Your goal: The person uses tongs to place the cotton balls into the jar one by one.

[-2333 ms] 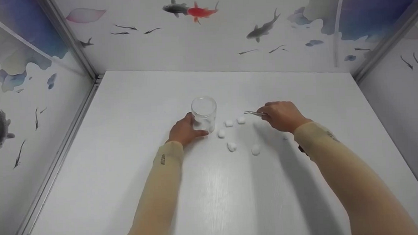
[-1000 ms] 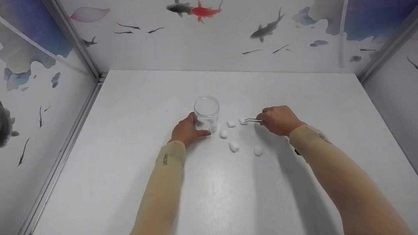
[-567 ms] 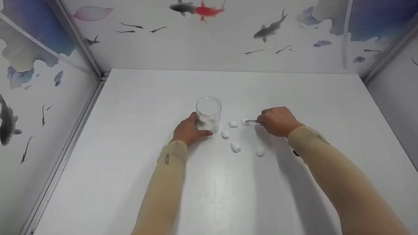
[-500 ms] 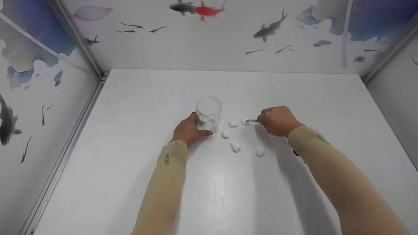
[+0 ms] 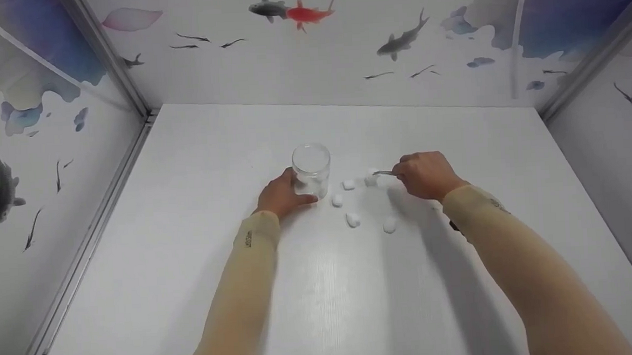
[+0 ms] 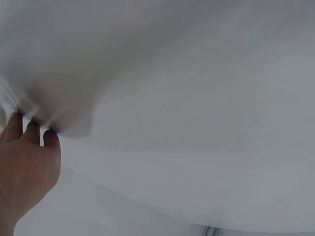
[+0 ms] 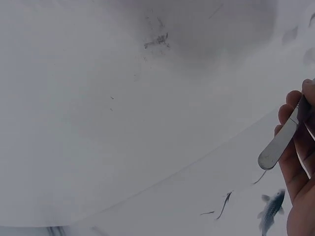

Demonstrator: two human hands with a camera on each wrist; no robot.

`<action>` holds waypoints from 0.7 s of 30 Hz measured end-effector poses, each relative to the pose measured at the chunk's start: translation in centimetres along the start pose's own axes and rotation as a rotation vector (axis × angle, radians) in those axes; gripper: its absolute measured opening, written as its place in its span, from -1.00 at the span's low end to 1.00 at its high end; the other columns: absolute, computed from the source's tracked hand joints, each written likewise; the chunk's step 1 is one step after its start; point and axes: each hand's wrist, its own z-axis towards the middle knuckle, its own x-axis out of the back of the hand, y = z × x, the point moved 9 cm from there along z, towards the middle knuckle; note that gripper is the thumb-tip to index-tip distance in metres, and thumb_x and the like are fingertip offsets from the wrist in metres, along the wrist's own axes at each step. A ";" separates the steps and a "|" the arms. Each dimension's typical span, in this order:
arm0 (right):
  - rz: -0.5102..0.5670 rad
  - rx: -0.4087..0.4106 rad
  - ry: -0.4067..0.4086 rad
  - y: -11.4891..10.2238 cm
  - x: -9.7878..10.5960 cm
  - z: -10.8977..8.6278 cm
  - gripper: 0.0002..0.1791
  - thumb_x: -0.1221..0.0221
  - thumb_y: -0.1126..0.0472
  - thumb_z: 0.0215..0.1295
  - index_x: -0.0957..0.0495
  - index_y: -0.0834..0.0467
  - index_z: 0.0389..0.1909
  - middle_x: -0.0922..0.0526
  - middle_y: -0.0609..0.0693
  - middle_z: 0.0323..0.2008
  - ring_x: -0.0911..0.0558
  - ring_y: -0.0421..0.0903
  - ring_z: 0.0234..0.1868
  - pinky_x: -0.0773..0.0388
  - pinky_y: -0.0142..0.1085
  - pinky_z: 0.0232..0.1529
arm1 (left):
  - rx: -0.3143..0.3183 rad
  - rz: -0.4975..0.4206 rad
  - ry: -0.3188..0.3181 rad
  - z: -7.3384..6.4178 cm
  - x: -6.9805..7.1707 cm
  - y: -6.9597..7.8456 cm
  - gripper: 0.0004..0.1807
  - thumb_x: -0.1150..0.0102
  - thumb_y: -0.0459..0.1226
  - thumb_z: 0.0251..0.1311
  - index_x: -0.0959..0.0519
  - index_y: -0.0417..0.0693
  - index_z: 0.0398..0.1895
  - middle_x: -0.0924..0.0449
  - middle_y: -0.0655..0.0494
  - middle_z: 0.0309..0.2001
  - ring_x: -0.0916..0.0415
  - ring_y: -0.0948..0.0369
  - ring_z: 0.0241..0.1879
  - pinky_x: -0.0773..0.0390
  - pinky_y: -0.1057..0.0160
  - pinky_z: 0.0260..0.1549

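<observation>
Gripping metal tweezers (image 5: 387,173), the right hand (image 5: 429,175), the nearer one, directs them leftward to a blurred white ball (image 5: 370,180). Farther left, the left hand (image 5: 281,195) grasps an upright clear jar (image 5: 312,169). Whether the tips pinch the ball is unclear; the jar's contents are indistinct.

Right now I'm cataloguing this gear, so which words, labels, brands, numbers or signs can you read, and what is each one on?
"LetsSlim", as best it reads, small and slightly blurred: on the left sleeve.
Dark print on the right sleeve: too blurred to read.
Clear jar and tweezers: no readable text.
</observation>
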 end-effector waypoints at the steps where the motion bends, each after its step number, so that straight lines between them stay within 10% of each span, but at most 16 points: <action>1: 0.004 0.001 0.012 0.0 0.3 0.0 -0.84 -0.32 0.42 0.15 -0.78 0.13 -0.33 -0.70 0.00 -0.47 -0.68 0.00 -0.48 -0.64 -0.06 -0.52 | 0.002 0.000 0.000 0.0 0.0 0.0 0.04 -0.51 0.13 -0.04 -0.24 0.01 0.49 -0.38 -0.01 0.39 -0.30 0.02 0.37 -0.28 0.07 0.36; 21: -0.027 0.035 0.062 -3.0 6.1 3.9 -0.84 -0.28 0.38 0.22 -0.78 0.11 -0.27 -0.69 -0.03 -0.47 -0.65 -0.07 -0.50 -0.64 -0.16 -0.51 | -0.008 0.008 -0.002 0.1 -0.1 0.1 0.07 -0.51 0.15 -0.05 -0.22 0.01 0.51 -0.39 -0.02 0.38 -0.31 0.01 0.36 -0.28 0.06 0.35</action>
